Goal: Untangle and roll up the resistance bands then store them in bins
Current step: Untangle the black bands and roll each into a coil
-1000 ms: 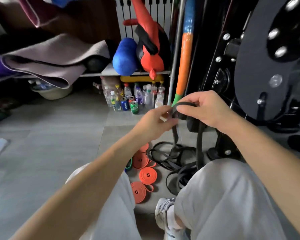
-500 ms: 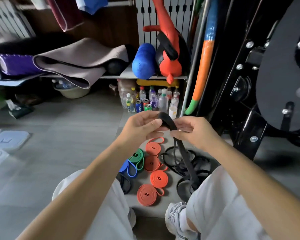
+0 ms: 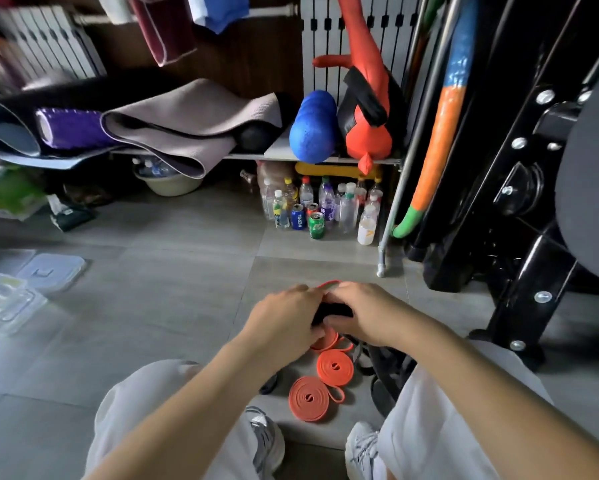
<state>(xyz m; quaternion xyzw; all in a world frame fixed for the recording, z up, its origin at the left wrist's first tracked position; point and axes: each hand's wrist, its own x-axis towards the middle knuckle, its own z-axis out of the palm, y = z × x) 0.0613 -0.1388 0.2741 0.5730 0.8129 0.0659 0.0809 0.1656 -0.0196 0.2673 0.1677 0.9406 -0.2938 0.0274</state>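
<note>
1. Your left hand (image 3: 284,318) and your right hand (image 3: 365,311) meet low in front of you, over the grey tiled floor (image 3: 173,306).
2. Both hands grip the black resistance band (image 3: 332,310). Their fingers curl round a short dark bundle of it, which shows only in the gap between the two hands.
3. You cannot tell how tightly that bundle is rolled, because your hands cover most of it.
4. Below your hands, rolled orange bands (image 3: 335,367) lie flat on the floor. Two coils show whole, one just beside the other, and a third is partly hidden by your left hand.
5. A loose tangle of black bands (image 3: 382,370) lies just right of the orange coils, against your right trouser leg (image 3: 447,410).
6. The clear plastic bins (image 3: 5,303) sit on the floor at the far left, well apart from your hands, with a clear lid (image 3: 52,271) just behind them.
7. Bottles and cans (image 3: 320,209) stand on the floor under the shelf (image 3: 249,155) ahead of you.
</note>
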